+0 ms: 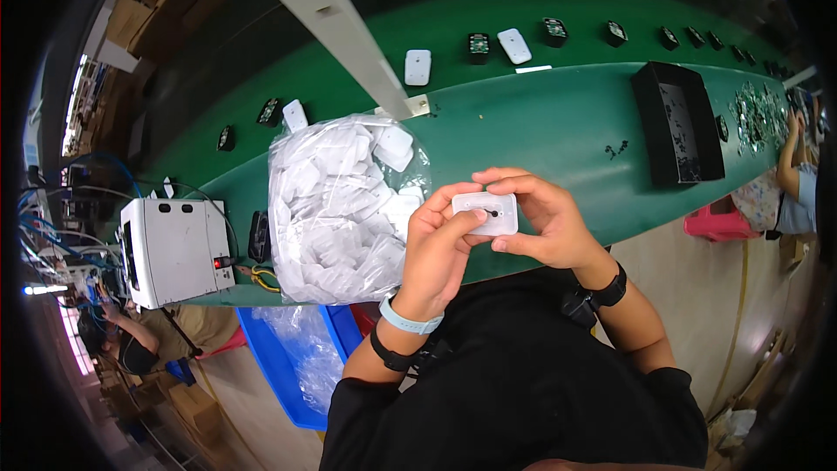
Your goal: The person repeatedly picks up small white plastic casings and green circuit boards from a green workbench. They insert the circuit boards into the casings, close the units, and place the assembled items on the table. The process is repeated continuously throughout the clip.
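Both hands are holding a small white plastic cover [486, 213] above the near edge of the green table [540, 122]. The left hand [436, 253] is pinching the cover's left end, thumb lying across its face beside a small dark hole. The right hand [545, 220] is gripping the right end, fingers curling over the top edge and thumb tucking underneath.

Just left of the hands, a clear bag of white covers [336, 209] is sitting at the table's edge, almost touching the left hand. Farther left, a grey machine box [174, 249] is standing near the edge. To the right, bare green surface is lying open between the hands and a black tray [680, 122]. A blue bin [292, 366] is sitting below the table's edge, under the bag.
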{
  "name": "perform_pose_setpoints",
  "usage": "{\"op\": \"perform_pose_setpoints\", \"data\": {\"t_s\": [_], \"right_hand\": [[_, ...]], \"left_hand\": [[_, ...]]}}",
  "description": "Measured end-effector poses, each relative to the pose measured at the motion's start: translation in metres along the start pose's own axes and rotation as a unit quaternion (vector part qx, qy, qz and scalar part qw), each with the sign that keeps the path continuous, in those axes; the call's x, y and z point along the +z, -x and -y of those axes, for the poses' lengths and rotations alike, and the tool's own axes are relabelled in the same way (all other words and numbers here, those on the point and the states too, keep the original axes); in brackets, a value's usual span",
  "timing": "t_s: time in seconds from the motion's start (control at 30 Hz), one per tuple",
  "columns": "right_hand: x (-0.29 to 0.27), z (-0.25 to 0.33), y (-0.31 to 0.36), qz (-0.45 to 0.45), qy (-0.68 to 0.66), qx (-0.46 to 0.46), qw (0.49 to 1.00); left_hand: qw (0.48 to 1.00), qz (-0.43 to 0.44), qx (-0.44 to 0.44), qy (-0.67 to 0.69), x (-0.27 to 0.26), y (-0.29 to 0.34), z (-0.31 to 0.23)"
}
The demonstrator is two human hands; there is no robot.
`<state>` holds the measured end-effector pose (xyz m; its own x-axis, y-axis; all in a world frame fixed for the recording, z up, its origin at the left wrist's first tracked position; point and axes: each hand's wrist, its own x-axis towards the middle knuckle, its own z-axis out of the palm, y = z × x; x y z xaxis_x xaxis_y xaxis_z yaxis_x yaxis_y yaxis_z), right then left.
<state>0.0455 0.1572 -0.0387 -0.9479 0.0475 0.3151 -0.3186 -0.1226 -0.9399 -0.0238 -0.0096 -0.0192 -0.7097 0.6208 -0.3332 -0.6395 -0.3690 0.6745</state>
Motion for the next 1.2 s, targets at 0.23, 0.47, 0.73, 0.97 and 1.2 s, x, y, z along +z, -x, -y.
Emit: {"op": "perform_pose_setpoints", "data": {"t_s": [0.23, 0.47, 0.73, 0.97, 1.2], "right_hand": [[0.020, -0.020, -0.023, 0.013, -0.095, 0.003, 0.995], [0.024, -0.022, -0.043, -0.016, -0.167, 0.084, 0.982], [0.010, -0.003, -0.010, -0.138, -0.236, 0.125, 0.954], [-0.006, 0.006, 0.011, -0.199, -0.242, 0.094, 0.945], [-0.007, 0.005, -0.006, -0.162, -0.290, 0.110, 0.937]], "left_hand": [[0.999, 0.000, 0.022, 0.047, -0.015, 0.006, -0.018], [0.891, -0.104, 0.267, -0.351, -0.120, -0.021, -0.136], [0.391, -0.429, 0.093, -0.809, -0.353, -0.160, -0.301], [0.430, -0.438, 0.154, -0.774, -0.462, -0.175, -0.328], [0.710, -0.375, 0.342, -0.489, -0.321, -0.113, -0.310]]}}
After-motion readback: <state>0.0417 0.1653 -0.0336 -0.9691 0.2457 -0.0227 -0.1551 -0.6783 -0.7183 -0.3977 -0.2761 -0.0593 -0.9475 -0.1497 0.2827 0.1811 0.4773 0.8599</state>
